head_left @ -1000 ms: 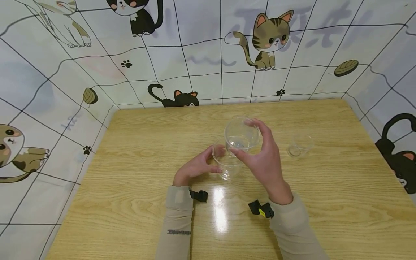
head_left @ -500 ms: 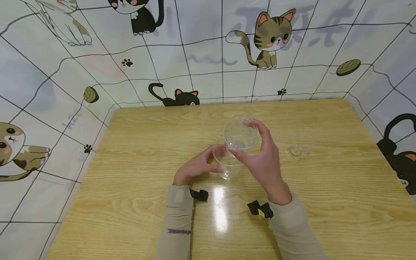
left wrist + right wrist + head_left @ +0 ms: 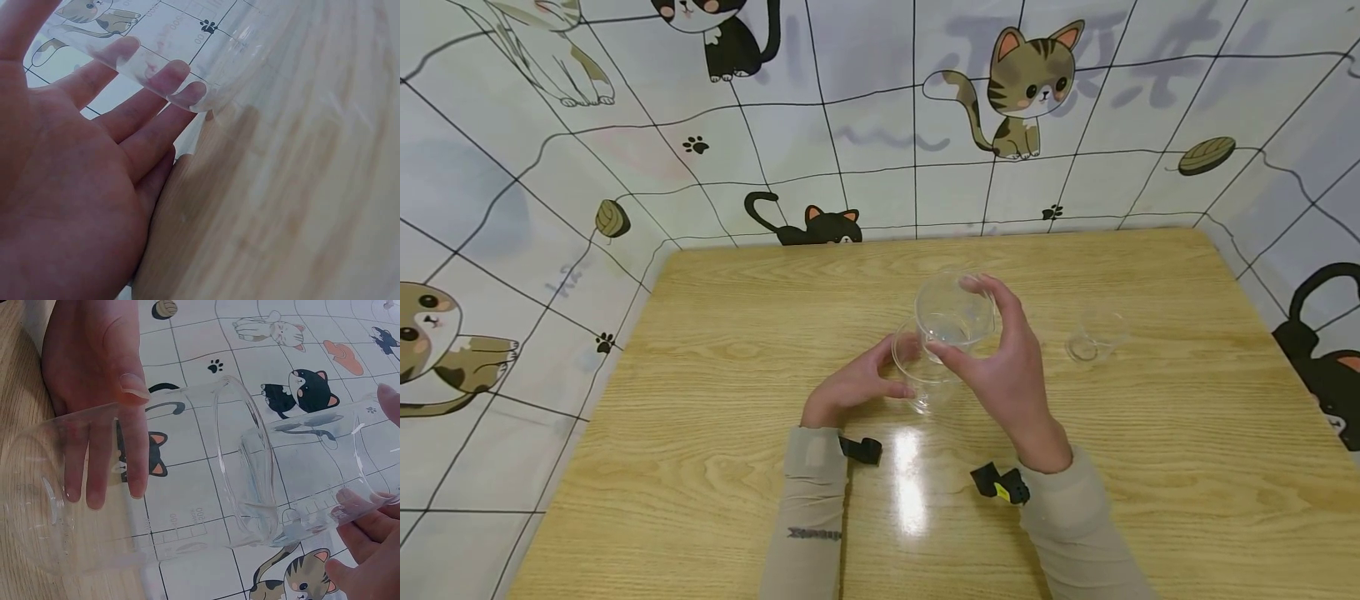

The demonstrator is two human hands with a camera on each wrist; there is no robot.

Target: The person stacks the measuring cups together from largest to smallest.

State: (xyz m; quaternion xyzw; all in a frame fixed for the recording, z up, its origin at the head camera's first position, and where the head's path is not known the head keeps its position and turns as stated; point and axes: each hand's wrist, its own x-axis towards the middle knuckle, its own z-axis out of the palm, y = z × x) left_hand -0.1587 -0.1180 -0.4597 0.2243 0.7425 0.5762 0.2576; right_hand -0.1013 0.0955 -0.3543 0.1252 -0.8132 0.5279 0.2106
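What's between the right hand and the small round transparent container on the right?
Between the right hand and that container, the head view shows bare tan wooden tabletop.

Head: high, forward-down | Left wrist: close, along fingers (image 3: 156, 127) | Right wrist: close, facing wall (image 3: 194, 350) | 3 share left hand (image 3: 861, 383)

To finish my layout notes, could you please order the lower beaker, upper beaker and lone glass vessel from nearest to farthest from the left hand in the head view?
1. Lower beaker, touched by the left hand.
2. Upper beaker, just right of it, in the right hand.
3. Lone glass vessel, farthest right, on the table.
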